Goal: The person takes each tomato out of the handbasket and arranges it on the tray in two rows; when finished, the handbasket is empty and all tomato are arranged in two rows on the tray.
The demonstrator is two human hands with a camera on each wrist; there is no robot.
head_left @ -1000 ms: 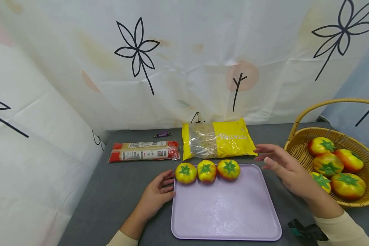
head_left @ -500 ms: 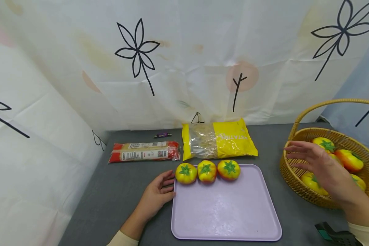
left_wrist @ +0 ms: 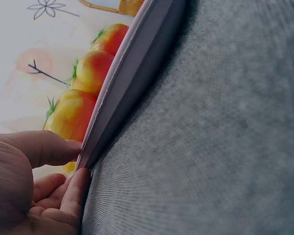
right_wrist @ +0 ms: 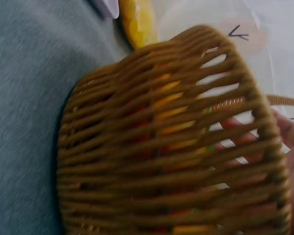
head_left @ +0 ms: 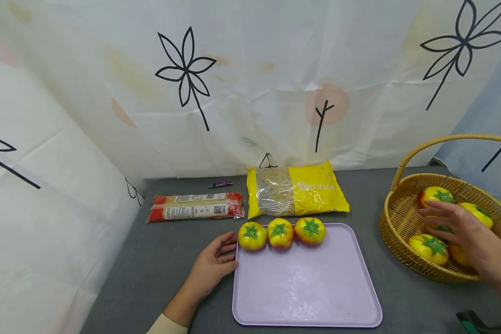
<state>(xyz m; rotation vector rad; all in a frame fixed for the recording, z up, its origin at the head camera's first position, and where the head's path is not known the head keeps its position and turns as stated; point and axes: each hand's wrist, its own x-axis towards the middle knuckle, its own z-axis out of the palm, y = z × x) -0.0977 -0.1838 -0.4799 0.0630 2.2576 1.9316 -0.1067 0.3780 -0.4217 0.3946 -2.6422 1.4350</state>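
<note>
Several yellow-red tomatoes with green leafy tops lie in the wicker basket, set between 2 and 3 o'clock from the tray; the right hand reaches among them, fingers extended and released, partly seen through the weave from the right wrist; whether they touch a fruit I cannot tell. Three more tomatoes line the far edge of the lilac tray, from its 10 to its 12 o'clock; at its 9 o'clock the left hand rests thumb and loosely bent fingertips against the rim, unclenched. Beyond the tray, a yellow packet lies at 12 o'clock; a red-ended packet at 10; a small purple-wrapped piece between 10 and 11.
</note>
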